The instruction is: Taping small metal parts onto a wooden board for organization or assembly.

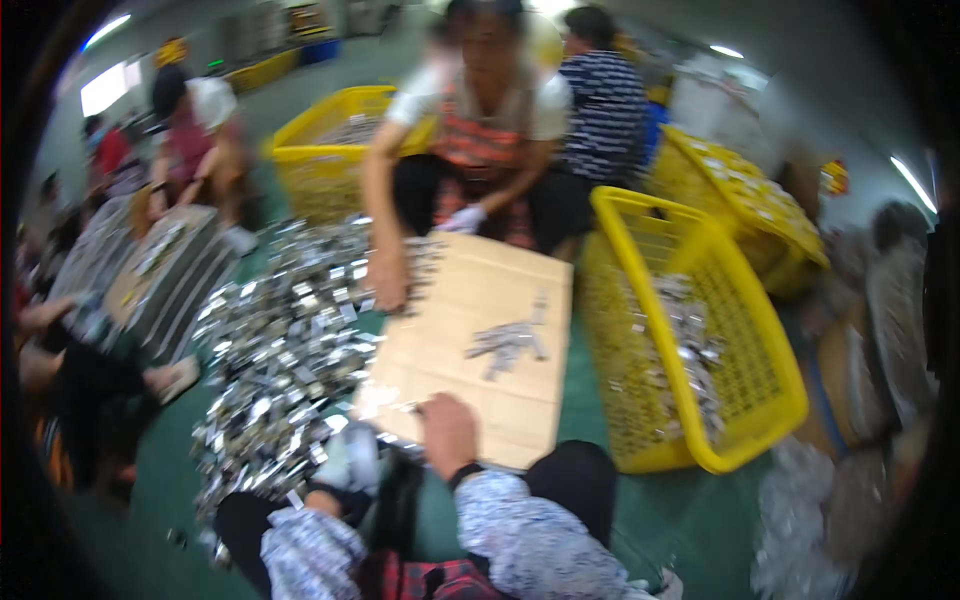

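Note:
A tan cardboard-like board (480, 275) lies between me and the person opposite. My right hand (450, 432), bare, is over its near edge, with the fingers curled together toward small shiny pieces (380, 396) at the near left corner. Whatever is in the fingers is too blurred to name. My left hand (350, 458), in a pale glove, is low beside that corner, next to a heap of small silvery metal pieces (285, 340); blur hides its fingers. A loose cluster of flat grey pieces (505, 345) rests mid-board, and a row of similar pieces (425, 265) runs along the far left edge.
The person opposite has a bare hand (387, 278) at the board's left edge and a gloved one (463, 220) behind it. A yellow basket (740, 350) holding metal pieces stands to the right. More yellow baskets (310, 175) are behind. Clear plastic bags (800, 520) lie at lower right.

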`<act>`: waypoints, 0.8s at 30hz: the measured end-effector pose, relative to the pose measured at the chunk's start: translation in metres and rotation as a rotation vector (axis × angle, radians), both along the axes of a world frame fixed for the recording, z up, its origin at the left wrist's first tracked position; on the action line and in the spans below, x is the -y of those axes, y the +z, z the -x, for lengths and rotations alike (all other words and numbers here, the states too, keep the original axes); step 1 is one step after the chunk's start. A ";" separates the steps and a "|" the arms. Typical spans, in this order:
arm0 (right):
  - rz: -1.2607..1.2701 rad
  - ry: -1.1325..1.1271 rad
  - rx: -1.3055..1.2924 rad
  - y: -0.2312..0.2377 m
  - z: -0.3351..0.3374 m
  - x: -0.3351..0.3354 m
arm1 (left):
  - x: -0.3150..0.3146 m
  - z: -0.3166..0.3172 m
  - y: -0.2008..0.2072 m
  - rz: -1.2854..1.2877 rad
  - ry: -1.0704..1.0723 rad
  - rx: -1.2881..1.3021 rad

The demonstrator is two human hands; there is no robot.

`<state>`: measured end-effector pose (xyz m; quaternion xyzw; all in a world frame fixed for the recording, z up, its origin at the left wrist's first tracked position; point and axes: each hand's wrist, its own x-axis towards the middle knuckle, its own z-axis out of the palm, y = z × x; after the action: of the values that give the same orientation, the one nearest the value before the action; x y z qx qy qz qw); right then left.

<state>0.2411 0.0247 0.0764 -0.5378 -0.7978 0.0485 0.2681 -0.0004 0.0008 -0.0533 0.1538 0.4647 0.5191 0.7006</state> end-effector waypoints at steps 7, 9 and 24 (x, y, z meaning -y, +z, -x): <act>-0.079 -0.039 -0.027 0.018 -0.011 0.010 | 0.012 -0.011 0.071 -0.099 -0.015 -0.168; -0.087 -0.030 -0.033 0.017 -0.014 0.012 | 0.011 -0.015 0.072 0.033 0.057 -0.049; -0.059 -0.018 -0.021 0.019 -0.011 0.010 | -0.003 -0.008 0.082 0.056 -0.001 -0.024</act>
<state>0.2518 0.0144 0.0959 -0.5362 -0.7912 0.0283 0.2926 0.0077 0.0033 0.0291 0.1405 0.4873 0.5037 0.6994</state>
